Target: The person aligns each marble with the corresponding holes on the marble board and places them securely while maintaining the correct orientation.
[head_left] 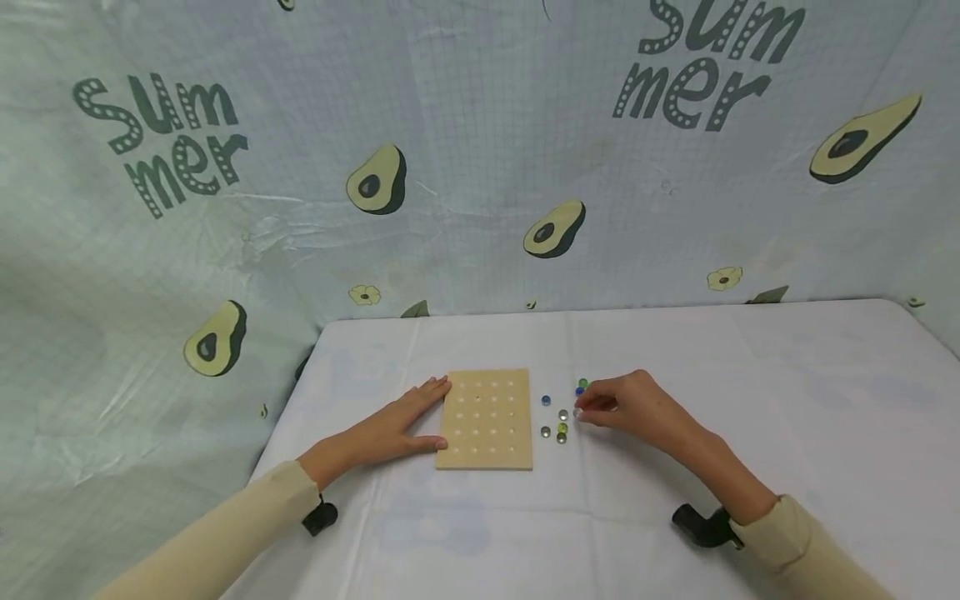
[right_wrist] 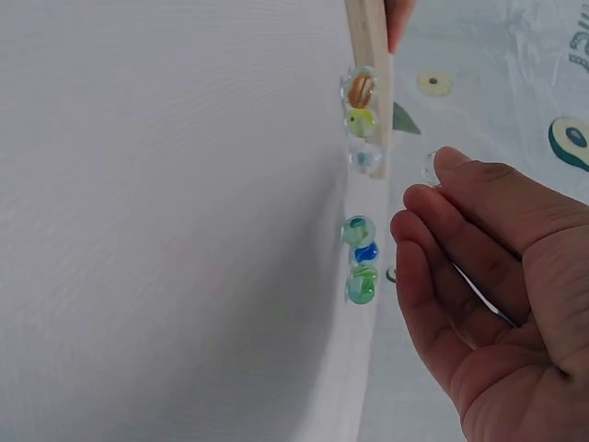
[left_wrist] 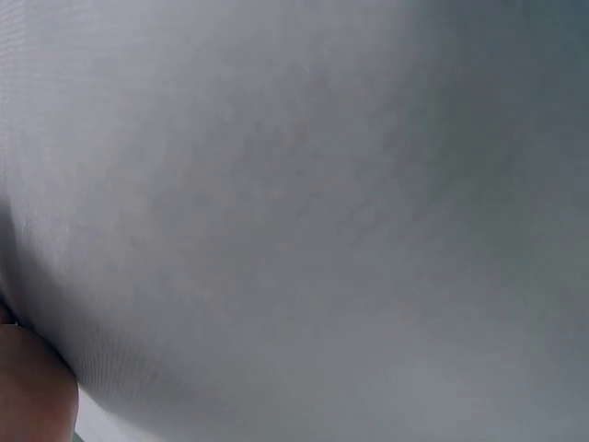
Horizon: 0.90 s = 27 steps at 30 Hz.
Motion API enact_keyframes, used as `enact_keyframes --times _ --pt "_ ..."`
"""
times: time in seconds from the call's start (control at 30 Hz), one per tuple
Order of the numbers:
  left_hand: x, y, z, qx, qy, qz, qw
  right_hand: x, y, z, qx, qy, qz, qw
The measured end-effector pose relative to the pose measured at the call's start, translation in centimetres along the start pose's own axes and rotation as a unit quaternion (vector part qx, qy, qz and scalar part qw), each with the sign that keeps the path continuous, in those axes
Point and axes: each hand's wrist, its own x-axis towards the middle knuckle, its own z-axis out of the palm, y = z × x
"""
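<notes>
Between the thumb and fingertips of my right hand (head_left: 637, 410) a clear glass marble (right_wrist: 430, 168) is pinched, held above the table just right of the loose marbles. My left hand (head_left: 386, 429) lies with fingers spread, its fingertips and thumb touching the left edge of a square wooden board (head_left: 483, 461). Rows of small round hollows cover the board. Beside its right edge lie a blue marble (head_left: 546, 401), a yellow-green marble (head_left: 562, 427) and several clear ones. A green marble (head_left: 583, 383) sits near the right fingertips. Only a bit of skin shows in the left wrist view.
A white cloth covers the table (head_left: 465, 542). Behind it hangs a pale curtain (head_left: 465, 108) printed with avocados and lettering. Dark wrist cameras (head_left: 321, 517) are strapped at both sleeves.
</notes>
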Motion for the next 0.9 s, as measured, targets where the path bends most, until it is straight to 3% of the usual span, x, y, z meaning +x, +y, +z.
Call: enact_keyframes --times 0.37,0.9 --pt "0.0 -0.2 0.2 0.002 0.012 0.017 0.9998 0.9 -0.5 0.4 -0.003 0.009 -0.014 0.9999" --pt "0.2 -0.1 0.2 -0.004 0.009 0.008 0.9999 4.1 -3.1 1.8 0.021 -0.002 -0.053 0.9984"
